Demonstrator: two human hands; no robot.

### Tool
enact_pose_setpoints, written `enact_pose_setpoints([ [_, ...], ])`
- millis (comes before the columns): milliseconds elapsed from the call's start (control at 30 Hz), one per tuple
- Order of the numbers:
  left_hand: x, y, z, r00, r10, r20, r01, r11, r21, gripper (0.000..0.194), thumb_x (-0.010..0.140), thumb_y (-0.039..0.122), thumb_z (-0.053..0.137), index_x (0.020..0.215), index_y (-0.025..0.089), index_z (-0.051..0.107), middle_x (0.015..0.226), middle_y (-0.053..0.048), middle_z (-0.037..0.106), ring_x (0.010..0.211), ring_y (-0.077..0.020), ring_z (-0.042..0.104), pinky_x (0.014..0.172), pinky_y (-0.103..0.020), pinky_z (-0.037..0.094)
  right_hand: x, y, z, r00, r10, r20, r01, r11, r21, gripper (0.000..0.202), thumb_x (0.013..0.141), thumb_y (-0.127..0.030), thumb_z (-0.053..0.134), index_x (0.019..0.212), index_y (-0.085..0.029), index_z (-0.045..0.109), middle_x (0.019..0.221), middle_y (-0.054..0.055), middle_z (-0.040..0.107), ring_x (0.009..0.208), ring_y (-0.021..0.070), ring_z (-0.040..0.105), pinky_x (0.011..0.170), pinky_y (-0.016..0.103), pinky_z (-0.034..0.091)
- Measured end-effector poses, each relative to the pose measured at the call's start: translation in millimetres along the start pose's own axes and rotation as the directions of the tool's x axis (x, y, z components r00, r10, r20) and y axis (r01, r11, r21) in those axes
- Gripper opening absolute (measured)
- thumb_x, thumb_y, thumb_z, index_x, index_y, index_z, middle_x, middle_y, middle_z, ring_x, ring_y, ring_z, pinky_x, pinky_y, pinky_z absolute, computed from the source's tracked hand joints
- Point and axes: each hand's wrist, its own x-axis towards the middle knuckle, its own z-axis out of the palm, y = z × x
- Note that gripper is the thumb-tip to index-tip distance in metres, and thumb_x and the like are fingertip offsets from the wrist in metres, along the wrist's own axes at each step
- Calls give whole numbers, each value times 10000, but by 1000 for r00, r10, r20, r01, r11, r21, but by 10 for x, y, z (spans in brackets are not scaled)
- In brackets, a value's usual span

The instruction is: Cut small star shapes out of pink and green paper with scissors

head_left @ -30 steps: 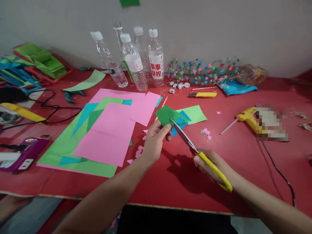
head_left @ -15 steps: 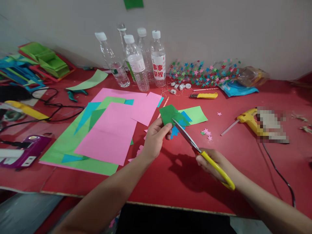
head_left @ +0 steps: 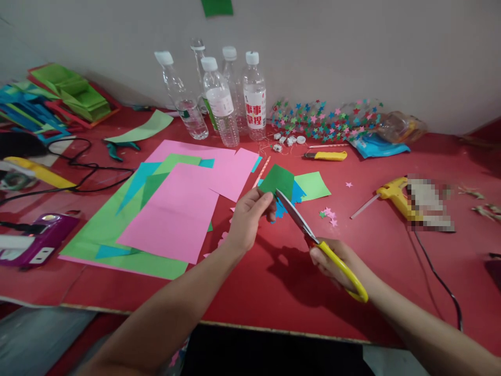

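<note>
A small dark green paper [head_left: 279, 178] is pinched by my left hand [head_left: 252, 214] between thumb and fingers. My right hand [head_left: 336, 258] is closed on scissors [head_left: 338, 269] with yellow handles, and their blade tips touch the lower edge of the green paper. Under and behind that paper lie blue paper scraps [head_left: 298, 191] and a light green piece [head_left: 314, 186]. Small pink stars [head_left: 329, 214] and a green one lie on the red table to the right of the scissors. Large pink sheets [head_left: 176, 209] overlap green and blue ones left of my left hand.
Several plastic bottles [head_left: 254, 99] stand by the wall, beside a clear bottle covered in stars [head_left: 329, 120]. A yellow cutter [head_left: 331, 155] lies in front. At the right is a yellow glue gun [head_left: 397, 196] with its cable; at the left, a purple device [head_left: 49, 240] and cables.
The green paper has turned in my left hand, with a corner now pointing up. The scissors have shifted slightly left with my right hand. The camera view has moved a little.
</note>
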Motion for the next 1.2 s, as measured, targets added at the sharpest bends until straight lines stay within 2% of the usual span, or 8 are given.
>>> enact_pose_setpoints([
  [100, 0, 1, 17, 1000, -12, 2, 12, 999, -41, 174, 805, 270, 620, 701, 170, 522, 625, 31, 593, 512, -68, 546, 514, -205, 444, 8, 7, 8, 1000, 5, -7, -5, 1000, -25, 545, 841, -711, 428, 642, -205, 390, 495, -54, 363, 395, 63, 294, 362, 213, 224],
  [200, 16, 7, 1, 998, 37, -41, -39, 998, -52, 119, 802, 261, 619, 753, 175, 552, 645, 27, 605, 540, -78, 564, 529, -213, 460, 18, 13, -2, 1000, 1, 28, 0, 999, -46, 526, 848, -688, 451, 645, -207, 384, 497, -53, 370, 392, 63, 307, 360, 211, 237],
  [400, 25, 0, -35, 993, 108, -50, -107, 994, 11, 91, 829, 254, 596, 785, 178, 571, 635, 29, 587, 551, -80, 562, 551, -219, 469, 15, 3, -34, 999, -2, 36, 4, 998, -57, 499, 838, -647, 515, 644, -209, 374, 515, -48, 377, 404, 67, 324, 366, 213, 233],
  [600, 27, 20, -53, 991, 131, -26, -129, 989, 67, 84, 825, 225, 588, 755, 181, 572, 606, 40, 552, 523, -65, 531, 527, -199, 448, -10, -7, -89, 997, -36, 73, 43, 995, -91, 490, 859, -646, 483, 667, -207, 379, 535, -50, 383, 428, 72, 329, 407, 225, 241],
  [733, 37, 73, -74, 992, 126, -18, -122, 983, 135, 105, 810, 212, 592, 712, 178, 571, 594, 43, 529, 507, -59, 505, 505, -189, 440, -20, -12, -130, 993, -55, 104, 68, 990, -126, 515, 856, -682, 453, 676, -205, 383, 559, -49, 377, 462, 80, 329, 440, 234, 253],
  [933, 41, 153, -84, 995, 96, 32, -100, 975, 197, 95, 782, 208, 606, 696, 169, 593, 587, 32, 521, 522, -64, 495, 489, -180, 442, -28, 0, -162, 994, -64, 89, 80, 980, -184, 527, 847, -697, 456, 675, -203, 387, 571, -47, 368, 494, 90, 324, 469, 244, 251],
  [1200, 68, 133, -127, 993, 76, 87, -90, 980, 176, 83, 777, 219, 613, 706, 178, 601, 589, 32, 528, 494, -63, 504, 474, -186, 439, -37, -30, -188, 988, -60, 142, 82, 985, -153, 531, 854, -706, 429, 684, -205, 386, 545, -52, 359, 480, 89, 309, 459, 244, 244],
])
